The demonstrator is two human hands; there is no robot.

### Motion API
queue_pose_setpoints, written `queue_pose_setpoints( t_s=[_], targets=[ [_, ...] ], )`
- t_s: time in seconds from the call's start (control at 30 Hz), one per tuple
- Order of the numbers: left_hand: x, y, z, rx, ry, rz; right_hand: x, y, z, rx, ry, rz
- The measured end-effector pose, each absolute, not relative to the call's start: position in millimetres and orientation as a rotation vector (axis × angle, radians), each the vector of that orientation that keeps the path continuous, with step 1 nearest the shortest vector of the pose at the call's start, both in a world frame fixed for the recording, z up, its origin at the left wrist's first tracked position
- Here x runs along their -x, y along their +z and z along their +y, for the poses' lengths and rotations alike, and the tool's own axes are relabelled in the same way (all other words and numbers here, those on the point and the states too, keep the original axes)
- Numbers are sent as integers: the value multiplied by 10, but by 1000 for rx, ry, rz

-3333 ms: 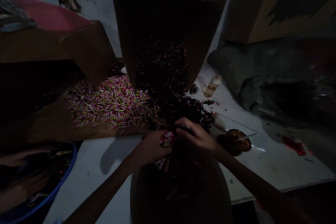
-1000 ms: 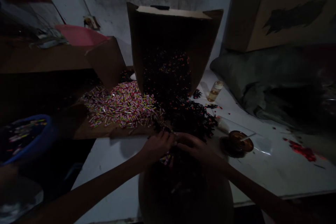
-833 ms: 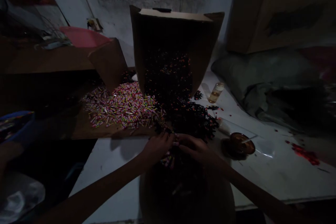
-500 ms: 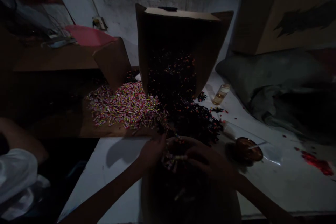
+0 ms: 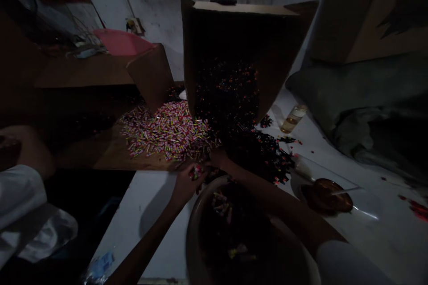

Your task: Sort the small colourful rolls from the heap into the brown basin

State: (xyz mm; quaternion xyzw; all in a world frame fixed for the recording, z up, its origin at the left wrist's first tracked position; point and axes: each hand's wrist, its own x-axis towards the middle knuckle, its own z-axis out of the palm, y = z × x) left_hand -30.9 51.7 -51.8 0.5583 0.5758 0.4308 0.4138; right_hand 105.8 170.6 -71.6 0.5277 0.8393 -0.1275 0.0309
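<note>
My left hand (image 5: 187, 183) is closed around a few small pink-and-yellow wrapped pieces, near the front edge of the colourful pile (image 5: 167, 131). Just right of it, my right hand (image 5: 218, 159) reaches to the border between that pile and a dark pile of small pieces (image 5: 247, 147); its fingers are too dark to make out. Below my hands stands a large round tub (image 5: 192, 240) with a dark inside, where several wrapped pieces (image 5: 222, 207) lie. My right forearm passes over the tub's rim.
An open cardboard box (image 5: 284, 53) on its side spills dark pieces. To the right are a glass jar (image 5: 293, 119), a brown bowl (image 5: 332, 196) with a stick and a clear plastic sheet. A person's arm (image 5: 33, 153) shows at left. A pink container (image 5: 125, 43) stands behind.
Both hands have left the tub. My left hand is now at the pile's front edge with wrapped pieces in it, and my right hand has reached across to the left. The view has shifted slightly.
</note>
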Motion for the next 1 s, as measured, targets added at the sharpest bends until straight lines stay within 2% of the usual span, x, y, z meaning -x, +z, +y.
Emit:
queue_pose_setpoints(
  t_s=[0.2, 0.43, 0.6, 0.77, 1.0],
  targets=[
    [299, -473, 542, -1395, 1102, 1441, -1078, -763, 1798, -1658, -703, 2678],
    [300, -339, 557, -1389, 1050, 1368, -1486, -188, 1431, -1483, -1077, 3087],
    [231, 16, 451, -1858, 860, 1382, -1867, 106, 885, -1207, -1499, 3244],
    [179, 234, 344, -2147, 713, 1379, -2044, 315, 527, -1319, -1408, 3154],
    [150, 152, 311, -2364, 584, 1362, -2061, 425, 317, -1515, -1144, 3157]
  ],
)
